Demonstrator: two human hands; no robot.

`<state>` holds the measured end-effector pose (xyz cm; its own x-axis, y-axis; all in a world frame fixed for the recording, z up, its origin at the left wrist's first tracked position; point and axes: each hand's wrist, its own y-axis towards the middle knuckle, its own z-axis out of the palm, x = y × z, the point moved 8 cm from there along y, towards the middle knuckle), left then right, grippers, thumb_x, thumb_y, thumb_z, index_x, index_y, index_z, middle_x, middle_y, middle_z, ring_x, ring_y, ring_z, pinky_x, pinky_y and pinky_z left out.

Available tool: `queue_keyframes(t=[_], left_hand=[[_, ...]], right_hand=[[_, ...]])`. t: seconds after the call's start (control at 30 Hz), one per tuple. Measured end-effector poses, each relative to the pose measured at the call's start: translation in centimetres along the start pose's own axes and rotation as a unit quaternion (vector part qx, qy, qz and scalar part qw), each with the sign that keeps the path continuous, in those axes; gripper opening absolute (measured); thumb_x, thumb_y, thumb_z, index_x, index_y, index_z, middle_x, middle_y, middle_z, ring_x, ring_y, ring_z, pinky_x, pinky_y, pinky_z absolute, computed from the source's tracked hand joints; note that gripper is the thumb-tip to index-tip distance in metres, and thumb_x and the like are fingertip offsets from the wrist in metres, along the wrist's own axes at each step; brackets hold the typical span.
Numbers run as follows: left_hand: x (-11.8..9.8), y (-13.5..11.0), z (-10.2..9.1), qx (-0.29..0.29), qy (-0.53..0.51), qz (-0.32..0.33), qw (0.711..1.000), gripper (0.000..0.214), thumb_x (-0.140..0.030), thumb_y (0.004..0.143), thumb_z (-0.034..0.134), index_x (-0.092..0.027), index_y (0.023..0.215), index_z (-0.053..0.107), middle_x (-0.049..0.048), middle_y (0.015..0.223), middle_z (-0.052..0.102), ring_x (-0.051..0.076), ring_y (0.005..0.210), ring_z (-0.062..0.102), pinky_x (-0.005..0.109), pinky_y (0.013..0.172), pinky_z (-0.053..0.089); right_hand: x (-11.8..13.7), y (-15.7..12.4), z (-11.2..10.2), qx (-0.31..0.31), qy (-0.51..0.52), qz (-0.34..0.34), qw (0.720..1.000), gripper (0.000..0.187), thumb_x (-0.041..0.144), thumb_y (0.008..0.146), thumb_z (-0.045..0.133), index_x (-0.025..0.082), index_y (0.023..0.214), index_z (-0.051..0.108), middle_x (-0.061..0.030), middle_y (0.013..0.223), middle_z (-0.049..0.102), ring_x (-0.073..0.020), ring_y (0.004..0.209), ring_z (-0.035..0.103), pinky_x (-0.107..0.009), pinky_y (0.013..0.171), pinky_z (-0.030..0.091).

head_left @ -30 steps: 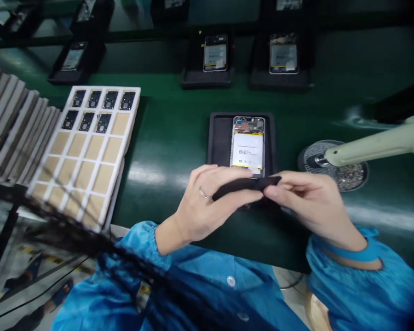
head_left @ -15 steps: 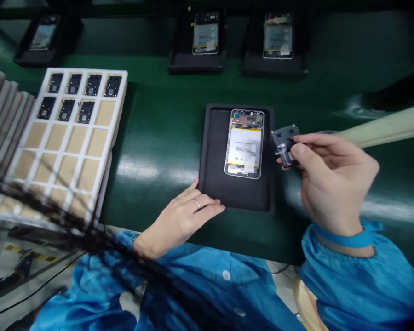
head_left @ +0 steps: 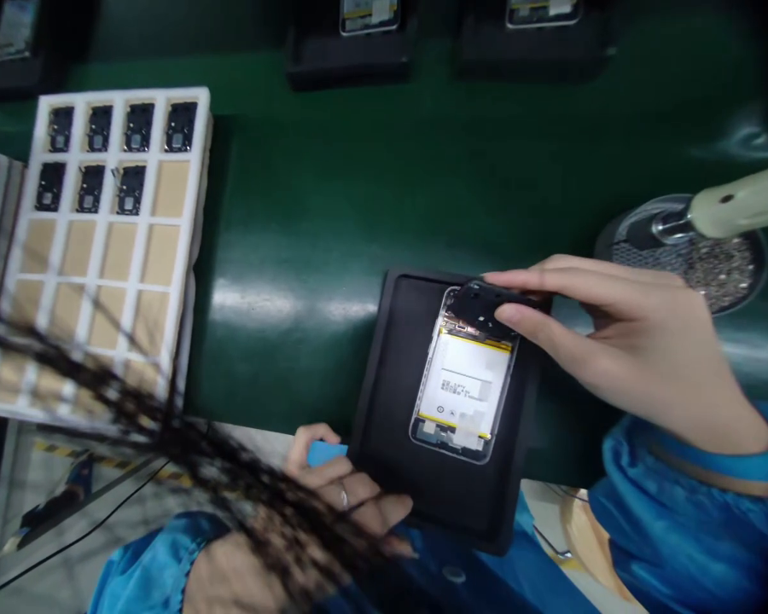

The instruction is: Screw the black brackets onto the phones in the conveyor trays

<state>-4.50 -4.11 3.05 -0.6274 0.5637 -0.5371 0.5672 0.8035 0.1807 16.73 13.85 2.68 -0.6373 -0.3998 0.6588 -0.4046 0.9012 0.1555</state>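
An open phone body (head_left: 464, 384) with a white battery lies in a black holder tray (head_left: 387, 401) that overhangs the table's near edge, tilted. My right hand (head_left: 627, 341) pinches a small black cover part (head_left: 486, 307) and sets it against the phone's top end. My left hand (head_left: 339, 495) grips the tray's near left corner, thumb on top, partly hidden by strands of hair. Both sleeves are blue.
A white grid tray (head_left: 172, 222) at the left holds several black parts in its top two rows. A round dish of screws (head_left: 717, 256) with a pale electric screwdriver (head_left: 736, 205) over it is at the right. More phones in black trays (head_left: 352, 51) lie at the far side of the green belt.
The black tray with the phone came toward me and now hangs over the table edge. My right hand brought the black part from beside the phone onto its top end. My left hand took hold of the tray.
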Motion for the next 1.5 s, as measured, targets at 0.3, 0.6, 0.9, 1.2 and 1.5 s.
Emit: queue_keyframes(t=[0.3,0.6,0.9,1.2,1.5], left_hand=[[1.8,9.4,-0.1,-0.065,0.104,-0.034,0.992,0.022,-0.037,0.115,0.064,-0.026,0.128,0.078,0.0146,0.128,0.083,0.035,0.105,0.082,0.062,0.083,0.067],[1.6,10.1,0.5,-0.046,0.120,-0.031,0.991,0.030,-0.041,0.118,0.057,-0.022,0.123,0.080,0.0138,0.122,0.082,0.031,0.102,0.079,0.055,0.086,0.066],[1.6,11.2,2.1,-0.017,0.201,-0.033,0.979,0.034,-0.034,0.121,0.057,-0.017,0.143,0.075,0.0082,0.134,0.083,0.025,0.116,0.077,0.048,0.103,0.055],[1.3,10.7,2.9,-0.037,0.247,-0.023,0.968,0.043,-0.042,0.124,0.052,-0.016,0.144,0.079,0.0092,0.133,0.085,0.025,0.114,0.078,0.048,0.103,0.054],[1.1,10.5,2.9,-0.036,0.257,-0.016,0.966,0.042,-0.043,0.122,0.056,-0.017,0.146,0.080,0.0070,0.143,0.084,0.025,0.122,0.075,0.047,0.105,0.058]], right_hand=[[-0.1,-0.3,0.1,0.022,-0.007,0.009,1.000,0.028,0.044,0.092,0.059,0.030,0.114,0.069,0.0024,0.107,0.073,-0.0074,0.081,0.069,-0.022,0.056,0.045],[0.1,-0.6,0.5,0.036,0.003,-0.006,0.999,0.028,0.044,0.092,0.061,0.034,0.118,0.067,0.0064,0.108,0.072,-0.0071,0.093,0.069,-0.025,0.079,0.053],[-0.7,-0.6,0.6,0.028,-0.032,-0.016,0.999,0.031,0.042,0.095,0.057,0.030,0.123,0.065,0.0050,0.113,0.069,-0.0056,0.094,0.064,-0.025,0.081,0.050],[-1.4,-0.7,0.3,0.024,-0.060,0.025,0.998,0.029,0.046,0.095,0.056,0.038,0.122,0.063,0.0091,0.113,0.069,-0.0091,0.097,0.068,-0.032,0.082,0.051],[-2.2,-1.1,0.2,0.023,-0.050,0.065,0.996,0.032,0.055,0.091,0.058,0.040,0.119,0.065,0.0079,0.110,0.068,-0.0114,0.095,0.069,-0.035,0.084,0.053]])
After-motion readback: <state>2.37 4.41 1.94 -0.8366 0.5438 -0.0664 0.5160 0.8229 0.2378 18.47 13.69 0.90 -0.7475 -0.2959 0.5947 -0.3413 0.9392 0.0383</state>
